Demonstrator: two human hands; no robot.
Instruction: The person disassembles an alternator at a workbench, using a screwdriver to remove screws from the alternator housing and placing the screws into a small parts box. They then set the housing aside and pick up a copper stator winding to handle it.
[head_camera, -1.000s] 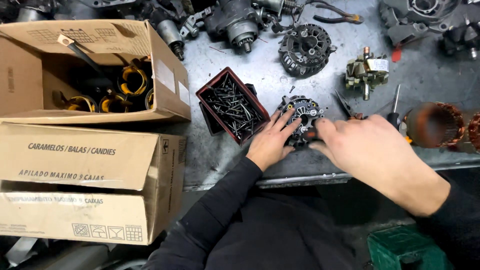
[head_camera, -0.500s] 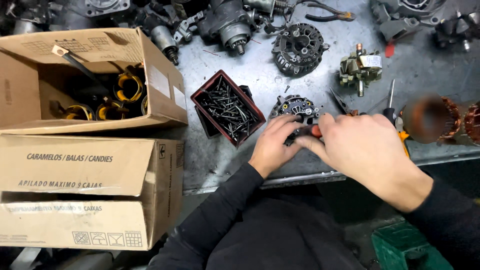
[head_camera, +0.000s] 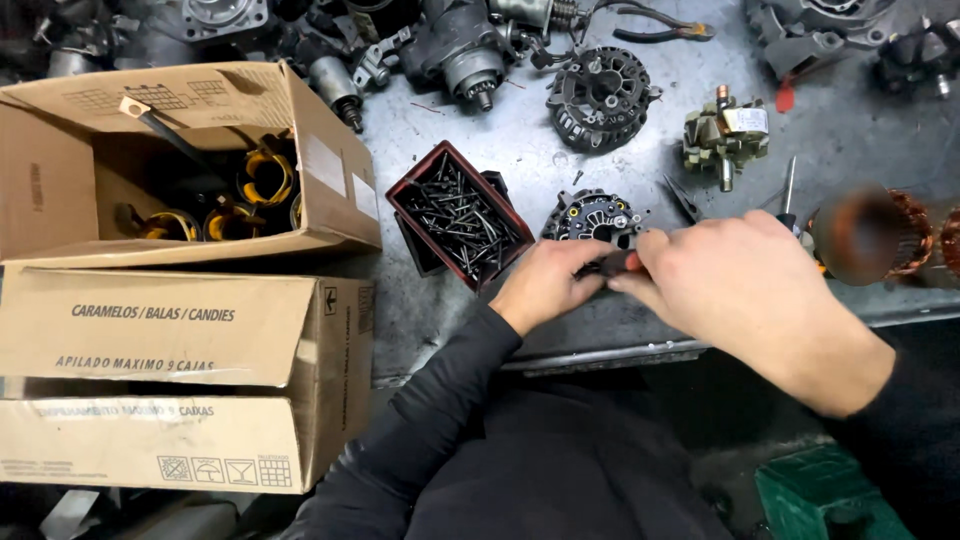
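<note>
A round black alternator end piece (head_camera: 592, 217) with metal contacts lies on the grey metal bench (head_camera: 520, 150). My left hand (head_camera: 548, 283) rests against its near edge and pinches a small dark part (head_camera: 612, 264). My right hand (head_camera: 735, 283) meets it there, thumb and forefinger closed on the same small part. What the part is, I cannot tell. A red-walled tray (head_camera: 462, 215) full of dark screws sits just left of my left hand.
An open cardboard box (head_camera: 330, 180) with yellow-wound coils stands at left, above two closed cartons (head_camera: 180, 330). Alternator housings (head_camera: 600, 95), a rotor (head_camera: 725, 135), a copper-wound armature (head_camera: 880, 235), a screwdriver (head_camera: 787, 190) and pliers (head_camera: 660, 30) crowd the bench. A green crate (head_camera: 830, 495) sits below right.
Both hands have drawn slightly toward me off the round piece, still joined on the small dark part. The view shifted a little; nothing else moved.
</note>
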